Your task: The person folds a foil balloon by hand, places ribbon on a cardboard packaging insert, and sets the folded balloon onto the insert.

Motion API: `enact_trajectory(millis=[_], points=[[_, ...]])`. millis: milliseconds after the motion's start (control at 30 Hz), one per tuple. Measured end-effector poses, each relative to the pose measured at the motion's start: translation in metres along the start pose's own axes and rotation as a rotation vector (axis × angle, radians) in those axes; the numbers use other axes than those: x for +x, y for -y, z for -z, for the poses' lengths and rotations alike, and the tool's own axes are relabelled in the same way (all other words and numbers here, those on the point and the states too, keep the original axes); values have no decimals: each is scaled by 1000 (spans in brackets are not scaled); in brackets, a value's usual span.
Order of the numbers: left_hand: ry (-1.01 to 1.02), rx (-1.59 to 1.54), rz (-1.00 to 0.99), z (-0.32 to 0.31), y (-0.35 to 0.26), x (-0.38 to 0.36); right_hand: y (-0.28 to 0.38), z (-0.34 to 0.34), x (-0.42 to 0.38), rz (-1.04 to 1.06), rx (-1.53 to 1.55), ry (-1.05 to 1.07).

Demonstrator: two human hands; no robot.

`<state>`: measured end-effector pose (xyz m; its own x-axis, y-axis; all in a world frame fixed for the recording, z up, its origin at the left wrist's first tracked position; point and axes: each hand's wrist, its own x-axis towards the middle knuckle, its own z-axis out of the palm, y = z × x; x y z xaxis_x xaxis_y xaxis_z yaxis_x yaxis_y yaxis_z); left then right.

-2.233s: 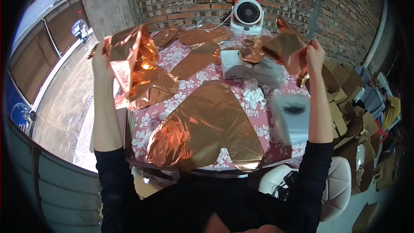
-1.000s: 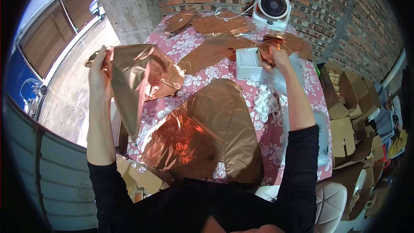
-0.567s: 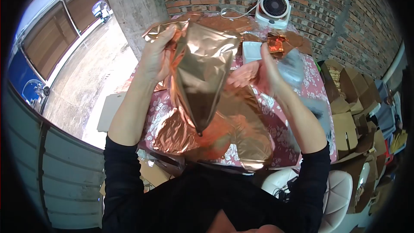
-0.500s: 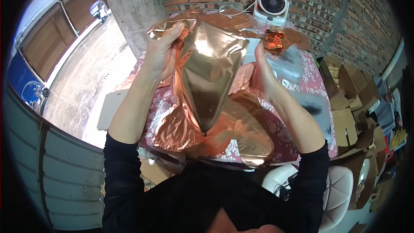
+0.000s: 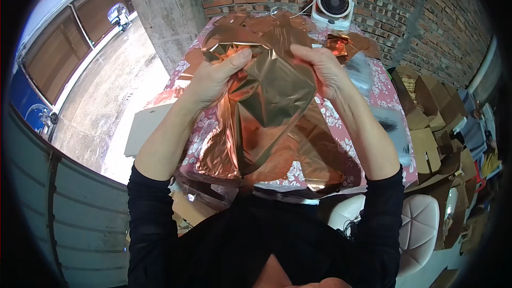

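Note:
I hold a flat rose-gold foil balloon (image 5: 272, 96) up in front of me with both hands. My left hand (image 5: 216, 77) grips its upper left edge, thumb over the crinkled foil. My right hand (image 5: 322, 69) grips its upper right edge. The balloon hangs down with its point toward my chest. Under it, on the table with the pink flowered cloth (image 5: 202, 122), lies another large foil balloon (image 5: 320, 154), partly hidden by the held one.
A white desk fan (image 5: 334, 4) stands at the table's far edge against the brick wall. More foil pieces (image 5: 349, 45) lie near it. Cardboard boxes (image 5: 432, 117) pile up on the right, a white chair (image 5: 421, 224) is lower right, and a concrete pillar (image 5: 160, 5) rises at the left.
My left hand brought the foil balloon from the left side to the middle. My right hand left the far foil pieces and took hold of the balloon's right edge.

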<state>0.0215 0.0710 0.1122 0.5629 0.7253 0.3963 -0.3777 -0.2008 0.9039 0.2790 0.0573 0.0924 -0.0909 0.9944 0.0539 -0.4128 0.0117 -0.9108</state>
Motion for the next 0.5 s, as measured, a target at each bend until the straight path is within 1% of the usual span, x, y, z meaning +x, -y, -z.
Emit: enact_trajectory(millis=[33, 67, 100, 133, 167, 200, 233, 267, 300, 333, 400, 433, 467, 500], points=[[-5, 41, 14, 1, -1, -4, 0, -1, 0, -81, -38, 56], [-5, 40, 12, 3, 2, -7, -6, -13, -3, 3, 9, 20], [-84, 79, 53, 7, 7, -9, -8, -14, -2, 5, 7, 22], [-164, 117, 95, 9, 10, -13, -12, -13, 1, 118, -31, -35], [-166, 117, 93, 11, 9, -18, -13, -15, 2, 231, -67, -92], [-130, 315, 223, 14, 6, -24, -11, -17, 2, 231, -68, -90], [-93, 512, 355, 14, 4, -31, -7, -19, 2, 268, -39, -136], [-38, 330, 383, -2, -9, -42, -1, -22, 0, 304, -9, -184], [-6, 332, 486, 2, -1, -47, 4, -25, -2, 340, 21, -233], [7, 303, 523, 2, 1, -57, 10, -22, -5, 347, 12, -200], [22, 269, 566, 8, 5, -65, 18, -24, -8, 415, 12, -246], [231, 416, 544, 22, 14, -66, 20, -20, -7, 462, 2, -265], [441, 559, 514, 33, 23, -67, 19, -5, 0, 458, -63, -269], [443, 554, 518, 37, 31, -74, 15, 12, 6, 453, -64, -272]])
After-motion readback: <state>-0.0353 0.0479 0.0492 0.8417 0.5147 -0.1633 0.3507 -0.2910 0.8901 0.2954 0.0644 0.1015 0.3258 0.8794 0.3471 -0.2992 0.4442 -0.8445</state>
